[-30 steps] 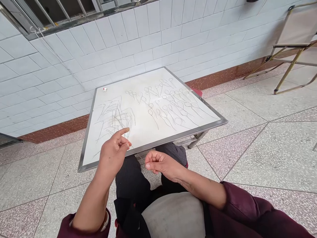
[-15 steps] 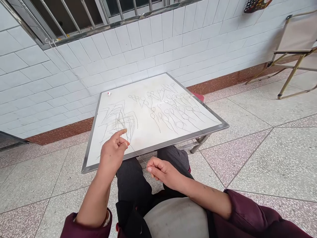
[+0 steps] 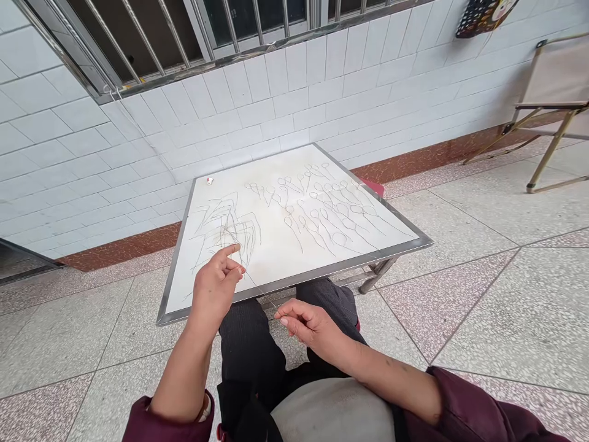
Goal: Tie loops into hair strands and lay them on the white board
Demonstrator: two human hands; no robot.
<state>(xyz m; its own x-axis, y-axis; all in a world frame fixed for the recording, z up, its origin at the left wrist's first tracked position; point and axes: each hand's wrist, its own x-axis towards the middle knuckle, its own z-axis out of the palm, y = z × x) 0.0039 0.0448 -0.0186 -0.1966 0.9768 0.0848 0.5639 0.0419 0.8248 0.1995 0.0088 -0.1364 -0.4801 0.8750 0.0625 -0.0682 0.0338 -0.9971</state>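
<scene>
Between my two hands runs a thin wire, stretched slantwise past the near edge of the white table. My left hand pinches its upper end between thumb and finger, with another finger held out. The lower end sits in the closed fingers of my right hand, above my lap. On the table's left part lies a loose pile of bent wires, just beyond my left hand. Several wires with a round loop at one end are spread over the right part.
A small white-and-red item lies at the table's far left corner. The tiled wall with a barred window stands behind. A folding chair is at the right. Part of a red seat shows behind the table.
The whole view has shifted slightly, so everything appears a little lower and further right. Both hands keep their hold on the wire, with hardly any other movement.
</scene>
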